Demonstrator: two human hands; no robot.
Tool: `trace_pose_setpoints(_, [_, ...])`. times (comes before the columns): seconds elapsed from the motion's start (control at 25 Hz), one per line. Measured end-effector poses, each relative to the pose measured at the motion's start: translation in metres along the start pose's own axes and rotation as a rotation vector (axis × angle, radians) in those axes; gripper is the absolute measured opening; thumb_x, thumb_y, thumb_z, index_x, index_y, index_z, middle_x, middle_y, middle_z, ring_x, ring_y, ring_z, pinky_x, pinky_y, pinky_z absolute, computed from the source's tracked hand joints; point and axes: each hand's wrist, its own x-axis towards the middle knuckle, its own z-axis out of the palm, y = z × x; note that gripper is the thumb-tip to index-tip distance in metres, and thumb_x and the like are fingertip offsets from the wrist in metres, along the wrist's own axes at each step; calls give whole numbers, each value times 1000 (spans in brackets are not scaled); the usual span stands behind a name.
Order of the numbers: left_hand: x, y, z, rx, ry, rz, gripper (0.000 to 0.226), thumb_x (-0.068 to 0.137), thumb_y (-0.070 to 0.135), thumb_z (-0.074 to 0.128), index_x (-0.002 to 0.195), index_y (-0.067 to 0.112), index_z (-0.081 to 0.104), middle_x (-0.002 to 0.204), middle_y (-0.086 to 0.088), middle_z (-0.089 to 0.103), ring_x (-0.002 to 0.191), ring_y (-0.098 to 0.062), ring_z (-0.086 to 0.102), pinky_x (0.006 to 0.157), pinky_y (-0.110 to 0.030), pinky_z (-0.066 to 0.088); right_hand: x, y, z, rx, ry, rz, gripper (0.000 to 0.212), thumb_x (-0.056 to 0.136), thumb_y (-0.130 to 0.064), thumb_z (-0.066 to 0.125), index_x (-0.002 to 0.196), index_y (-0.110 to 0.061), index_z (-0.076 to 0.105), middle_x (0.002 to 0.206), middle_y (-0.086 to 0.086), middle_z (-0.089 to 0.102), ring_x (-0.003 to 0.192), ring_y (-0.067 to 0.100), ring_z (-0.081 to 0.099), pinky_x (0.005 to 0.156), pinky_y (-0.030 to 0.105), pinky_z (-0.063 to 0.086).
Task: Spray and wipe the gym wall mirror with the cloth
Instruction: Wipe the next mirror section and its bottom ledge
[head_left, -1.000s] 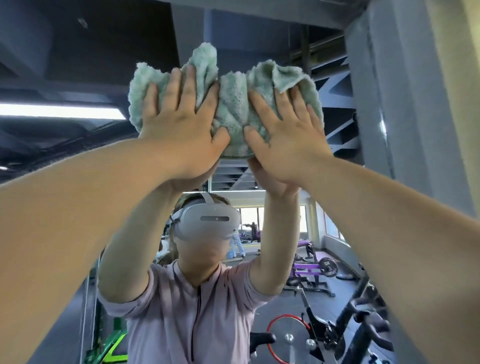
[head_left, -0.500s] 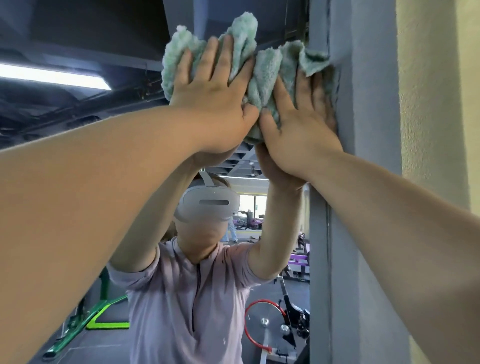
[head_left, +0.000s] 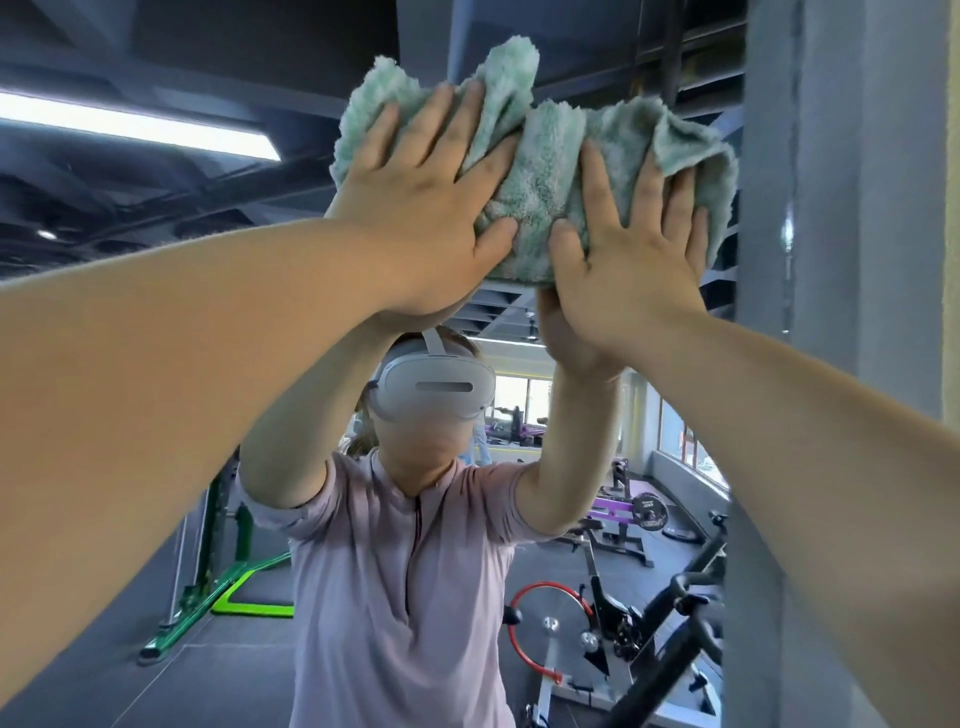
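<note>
High on the mirror, near its right edge, the soft, light, bunched cloth sits pressed under the left hand and right hand, fingers straight and spread, gripping nothing; it probably bunches and slips, so flat palms over its middle suit best.

Colours, mirror wipe, head view.
Cloth: mint green mottled with white. Shirt: plain pale pink-lilac. Headset: white-grey, with a dark slot on the front. Rack: dark green, with a lime base. Flywheel: silver disc, red rim. Bike: black. Bench: purple. Pillar: grey. Wall: pale yellow. Floor: dark grey. Ceiling: dark blue-grey.
</note>
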Motion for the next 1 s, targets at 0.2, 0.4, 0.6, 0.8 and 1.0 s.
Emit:
trace_pose_setpoints(0.2, [-36,-88,-10,21,-41,-28,67,95,56,14,153,32,-9,161,-7,-16,148,-23,-15,119,-46,-8,-13,-96,18,-10,31,-111,61,99,-51,16,152,-37,-10,161,9,-16,146,32,-19,117,47,-14])
trace_pose_setpoints(0.4, [-72,-137,-11,16,-62,-79,66,97,51,18,153,30,-9,161,-8,-17,148,-23,-16,119,-45,-10,-20,-161,34,-18,80,-171,60,97,-51,16,153,-36,-2,162,10,-9,146,34,-16,118,48,-12])
trace_pose_setpoints(0.6, [-74,-104,-5,-9,-42,-193,66,98,46,18,154,22,-8,159,-14,-19,147,-29,-18,116,-50,-10,-24,-138,29,-84,73,-228,62,98,-55,15,153,-36,-3,162,8,-10,147,31,-15,119,44,-10])
trace_pose_setpoints(0.8, [-69,-60,1,-17,-23,-194,68,97,47,18,154,18,-5,159,-18,-17,146,-34,-16,115,-54,-8,-30,-85,23,-92,68,-254,62,98,-56,18,152,-39,-6,163,6,-9,148,27,-14,118,40,-11])
trace_pose_setpoints(1.0, [-49,14,9,-2,-31,-122,70,93,49,11,154,19,-8,159,-17,-18,146,-34,-17,114,-53,-11,-37,-2,18,-117,62,-181,63,97,-58,17,152,-41,-9,163,5,-6,148,26,-13,119,40,-8])
